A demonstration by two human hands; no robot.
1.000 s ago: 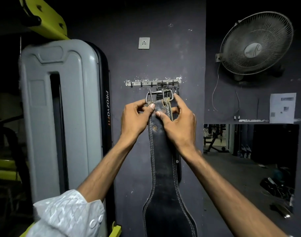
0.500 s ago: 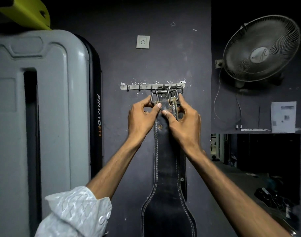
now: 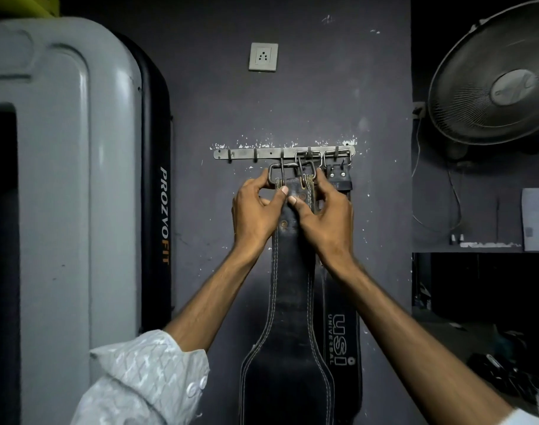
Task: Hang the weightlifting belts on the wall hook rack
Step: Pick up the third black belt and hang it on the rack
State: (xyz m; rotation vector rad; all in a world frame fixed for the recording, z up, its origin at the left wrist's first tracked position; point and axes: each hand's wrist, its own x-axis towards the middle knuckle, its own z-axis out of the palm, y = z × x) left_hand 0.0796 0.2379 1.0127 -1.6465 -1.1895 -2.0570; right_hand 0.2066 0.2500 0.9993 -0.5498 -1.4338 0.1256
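Note:
A metal hook rack (image 3: 262, 154) is screwed to the dark wall. A black leather belt with white stitching (image 3: 289, 317) hangs down from my hands, its metal buckle (image 3: 289, 172) level with the middle hooks. My left hand (image 3: 254, 214) pinches the belt's top at the buckle's left side. My right hand (image 3: 325, 217) grips the top on the right. Behind it hangs a second black belt marked USI (image 3: 342, 342), its buckle (image 3: 337, 157) on the rack's right hooks. The two left hooks carry nothing.
A grey machine shroud marked PROZVOFIT (image 3: 78, 194) stands close on the left. A wall socket (image 3: 263, 56) sits above the rack. A wall fan (image 3: 495, 78) with a dangling cord hangs at the right, above a shelf and paper (image 3: 536, 219).
The view has closed in on the rack. Both hands keep their grip on the belt top, and the buckle has stayed at the hooks.

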